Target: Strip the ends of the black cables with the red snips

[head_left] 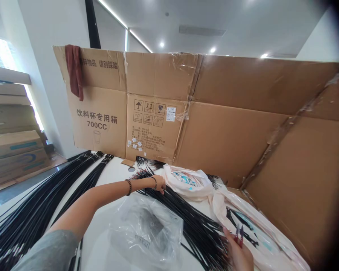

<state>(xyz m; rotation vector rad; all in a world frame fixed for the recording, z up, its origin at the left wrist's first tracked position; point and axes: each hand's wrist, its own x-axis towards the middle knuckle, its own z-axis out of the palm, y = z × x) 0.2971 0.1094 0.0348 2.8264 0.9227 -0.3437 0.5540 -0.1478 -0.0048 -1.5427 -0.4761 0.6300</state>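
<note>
My left hand [160,183] reaches out to the far end of a bundle of black cables [188,214], its fingers curled together on the strands; exactly which strands they pinch is partly hidden. Close to the bundle's near end is my right hand [240,253], closed around a small red tool [238,238] whose two pointed tips stick up. Reddish ends show on the cables beside that hand. A clear plastic bag [147,233] with something dark grey inside lies left of the bundle. Behind it, a white bag [188,188] stands open with small blue-and-clear pieces in it.
More long black cables [25,199] spread across the left of the white table [98,222]. Another white bag [265,237] with black and pale blue items lies at right. An upright cardboard sheet [228,128] walls the back and right, a brown cloth [74,71] over its edge.
</note>
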